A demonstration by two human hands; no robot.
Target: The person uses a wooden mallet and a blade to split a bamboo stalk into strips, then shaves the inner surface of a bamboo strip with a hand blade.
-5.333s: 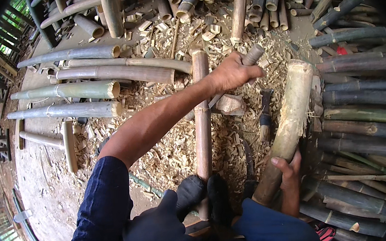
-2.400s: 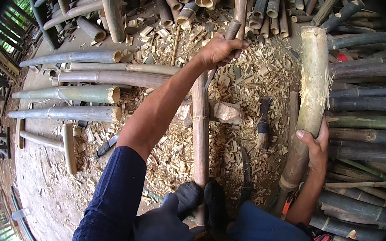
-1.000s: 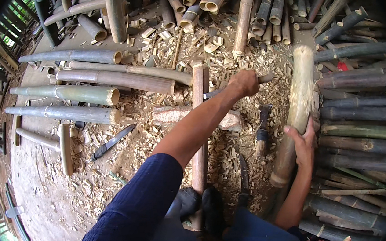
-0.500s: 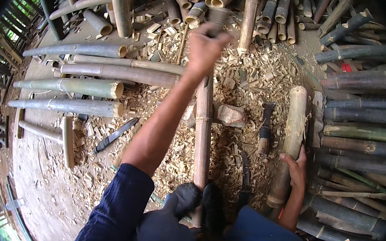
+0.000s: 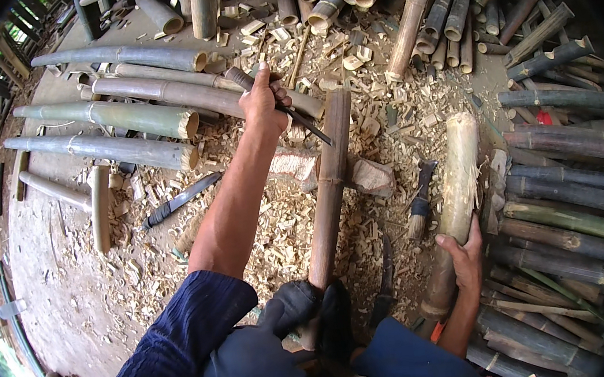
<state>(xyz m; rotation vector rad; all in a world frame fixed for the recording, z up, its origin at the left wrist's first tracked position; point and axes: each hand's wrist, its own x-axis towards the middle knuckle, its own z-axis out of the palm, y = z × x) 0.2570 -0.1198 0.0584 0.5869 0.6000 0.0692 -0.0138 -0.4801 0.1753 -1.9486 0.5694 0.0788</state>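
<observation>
My left hand (image 5: 261,110) is closed around a chisel (image 5: 305,123) with a wrapped dark handle. The chisel's narrow metal blade slants down to the right, its tip at the left side of a brown bamboo pole (image 5: 330,178). That pole slopes toward me across a rough-cut wood block (image 5: 376,177), its near end between my dark-shod feet (image 5: 293,303). On the right, my right hand (image 5: 463,249) grips a thick pale log (image 5: 460,164) from its right side, low down. The log's upper part is frayed, and it stands tilted among the chips.
A knife (image 5: 182,199) lies left of the pole; a dark-handled blade tool (image 5: 420,202) and another dark blade (image 5: 384,283) lie right of it. Bamboo poles (image 5: 115,128) lie at left, and stacked bamboo (image 5: 574,182) lines the right. Wood chips (image 5: 269,229) cover the ground.
My left hand has come back from the bamboo pole's far end, moving left and nearer with the chisel. The right hand keeps its hold on the log. The view has shifted slightly.
</observation>
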